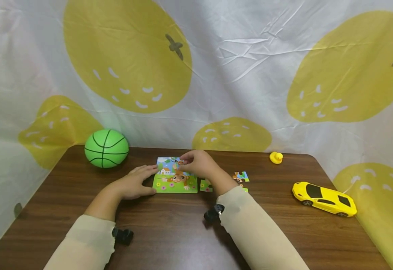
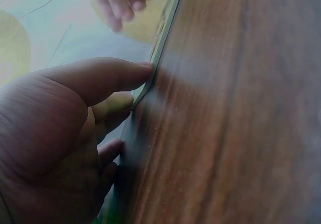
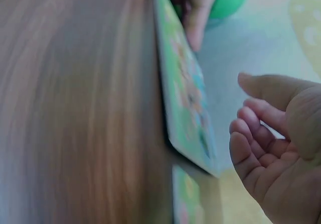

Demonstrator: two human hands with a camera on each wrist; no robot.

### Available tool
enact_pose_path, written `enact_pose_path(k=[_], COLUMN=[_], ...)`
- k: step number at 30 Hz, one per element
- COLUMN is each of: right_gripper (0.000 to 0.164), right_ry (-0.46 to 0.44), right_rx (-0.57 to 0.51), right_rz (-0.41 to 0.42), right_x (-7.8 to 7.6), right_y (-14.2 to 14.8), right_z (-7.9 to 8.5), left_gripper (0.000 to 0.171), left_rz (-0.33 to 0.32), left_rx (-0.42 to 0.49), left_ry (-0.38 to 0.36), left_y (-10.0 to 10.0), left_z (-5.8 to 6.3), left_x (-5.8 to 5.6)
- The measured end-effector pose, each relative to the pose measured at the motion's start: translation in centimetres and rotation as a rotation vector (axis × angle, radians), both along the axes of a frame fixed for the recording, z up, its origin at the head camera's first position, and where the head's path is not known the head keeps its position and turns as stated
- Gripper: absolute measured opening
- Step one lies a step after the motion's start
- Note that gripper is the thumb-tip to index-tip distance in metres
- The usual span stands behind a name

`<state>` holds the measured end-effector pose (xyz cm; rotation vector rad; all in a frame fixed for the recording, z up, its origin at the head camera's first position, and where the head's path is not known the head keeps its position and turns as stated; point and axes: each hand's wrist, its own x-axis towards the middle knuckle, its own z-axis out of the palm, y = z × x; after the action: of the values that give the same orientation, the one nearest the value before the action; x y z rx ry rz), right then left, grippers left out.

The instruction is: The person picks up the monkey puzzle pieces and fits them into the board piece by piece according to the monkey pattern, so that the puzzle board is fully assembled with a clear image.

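Note:
A jigsaw puzzle [image 1: 179,188] with a monkey, a small house and flowers lies flat on the table. My left hand [image 1: 133,182] rests at its left side, thumb by the near corner and fingers spread along the edge; the left wrist view shows the thumb [image 2: 118,77] touching the edge. Over the puzzle's far right part hovers my right hand [image 1: 201,165], hiding that section. In the right wrist view its thumb and loosely bent fingers [image 3: 246,148] stand apart with nothing between them. Loose puzzle pieces [image 1: 241,176] lie right of the puzzle, partly behind my right forearm.
A green ball [image 1: 106,148] sits at the table's back left. At the back right is a yellow rubber duck [image 1: 276,158], and a yellow toy car [image 1: 324,198] stands near the right edge. A lemon-patterned cloth [image 1: 216,93] hangs behind the wooden table [image 1: 169,232].

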<state>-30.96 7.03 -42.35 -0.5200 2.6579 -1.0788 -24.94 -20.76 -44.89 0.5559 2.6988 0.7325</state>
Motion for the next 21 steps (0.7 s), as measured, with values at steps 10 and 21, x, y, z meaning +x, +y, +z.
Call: enact_pose_path(k=[10,21], right_gripper=[0.045,0.044], right_ry=[0.040,0.025], right_rx=[-0.065,-0.076], right_rz=[-0.041,-0.114], right_x=[1.6,2.7], right_y=[7.1,14.4], right_z=[2.1,2.6], left_gripper=[0.084,0.083], left_rz=[0.002,-0.001], left_rx=[-0.004,-0.001], left_ry=[-0.002,-0.001], left_y=[0.0,0.0], left_z=[0.1,0.0], left_x=[0.0,0.1])
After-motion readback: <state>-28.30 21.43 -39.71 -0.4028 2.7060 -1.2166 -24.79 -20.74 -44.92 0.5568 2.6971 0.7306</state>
